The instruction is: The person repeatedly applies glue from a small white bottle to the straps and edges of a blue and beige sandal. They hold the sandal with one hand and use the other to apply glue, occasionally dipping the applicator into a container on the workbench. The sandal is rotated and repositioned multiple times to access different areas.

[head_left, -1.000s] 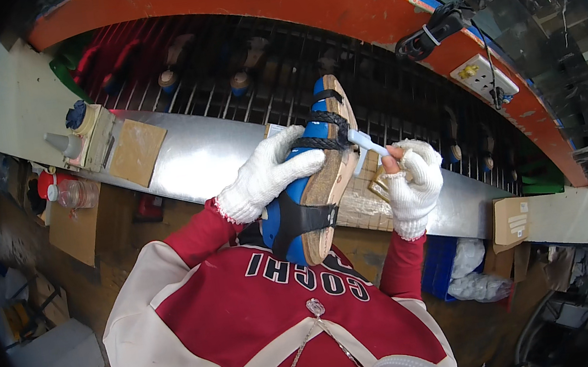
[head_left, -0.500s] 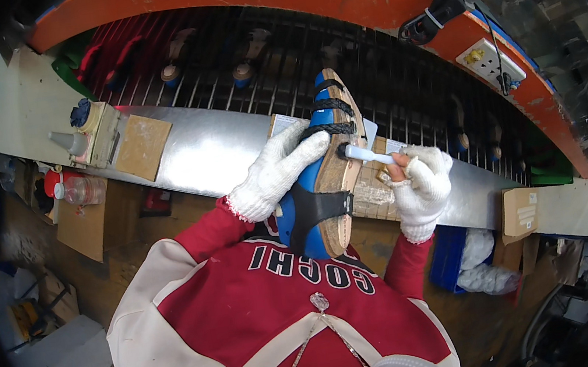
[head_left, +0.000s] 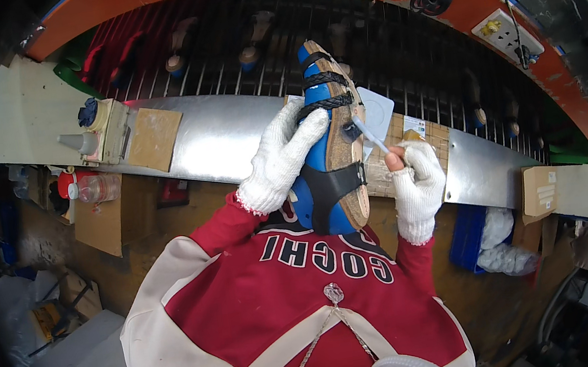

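Note:
A sandal with black braided straps, a wide black heel strap and a cork-coloured sole edge (head_left: 338, 146) sits on a blue shoe last (head_left: 318, 155). It is held on its side in front of my chest, toe end pointing away. My white-gloved left hand (head_left: 281, 157) grips the last and upper from the left, its thumb near the braided straps. In my right hand (head_left: 419, 189), also gloved but with bare fingertips showing, is a small brush (head_left: 372, 134) with a pale handle. Its dark bristles touch or nearly touch the sole edge between the straps.
Beyond the metal ledge (head_left: 217, 138), several lasted shoes lie on a rod conveyor (head_left: 221, 82) under an orange frame (head_left: 248, 0). A container with a blue cap (head_left: 99, 124) and a brown board (head_left: 155, 138) stand left. A power socket (head_left: 507, 33) is at right.
The sandal has turned slightly and shifted away from my chest. The brush handle now slopes more steeply, with its bristles still at the sole edge. The whole view has shifted a little.

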Demonstrator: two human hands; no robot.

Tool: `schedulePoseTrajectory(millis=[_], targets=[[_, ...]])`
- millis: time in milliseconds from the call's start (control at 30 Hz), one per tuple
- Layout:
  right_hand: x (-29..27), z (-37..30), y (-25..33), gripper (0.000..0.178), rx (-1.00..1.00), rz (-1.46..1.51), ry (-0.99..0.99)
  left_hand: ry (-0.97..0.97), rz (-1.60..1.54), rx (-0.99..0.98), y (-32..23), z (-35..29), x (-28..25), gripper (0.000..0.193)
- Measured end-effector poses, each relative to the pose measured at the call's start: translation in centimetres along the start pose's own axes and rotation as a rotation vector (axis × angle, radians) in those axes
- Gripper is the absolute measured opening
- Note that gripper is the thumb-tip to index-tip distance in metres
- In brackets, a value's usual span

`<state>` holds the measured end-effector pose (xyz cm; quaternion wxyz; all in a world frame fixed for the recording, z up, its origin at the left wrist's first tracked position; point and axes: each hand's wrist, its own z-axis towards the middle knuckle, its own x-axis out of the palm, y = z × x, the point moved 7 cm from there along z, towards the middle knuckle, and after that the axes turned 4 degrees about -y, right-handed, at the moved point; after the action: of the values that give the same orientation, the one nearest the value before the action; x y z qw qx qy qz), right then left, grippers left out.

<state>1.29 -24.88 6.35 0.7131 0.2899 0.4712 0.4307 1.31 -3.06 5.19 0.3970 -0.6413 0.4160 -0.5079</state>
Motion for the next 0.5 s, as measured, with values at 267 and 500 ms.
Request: schedulePoseTrajectory(millis=[267, 500], targets=[[0.4, 1.2, 3.0, 0.018, -0.324, -0.314, -0.184, -0.031, 0.027, 0.004, -0.1, -0.3, -0.9, 0.052], [0.9, 0.8, 3.1, 0.019, -0.345, -0.300, -0.046, 0.002, 0.130, 0.072, -0.7, 0.4, -2.2, 0.054]])
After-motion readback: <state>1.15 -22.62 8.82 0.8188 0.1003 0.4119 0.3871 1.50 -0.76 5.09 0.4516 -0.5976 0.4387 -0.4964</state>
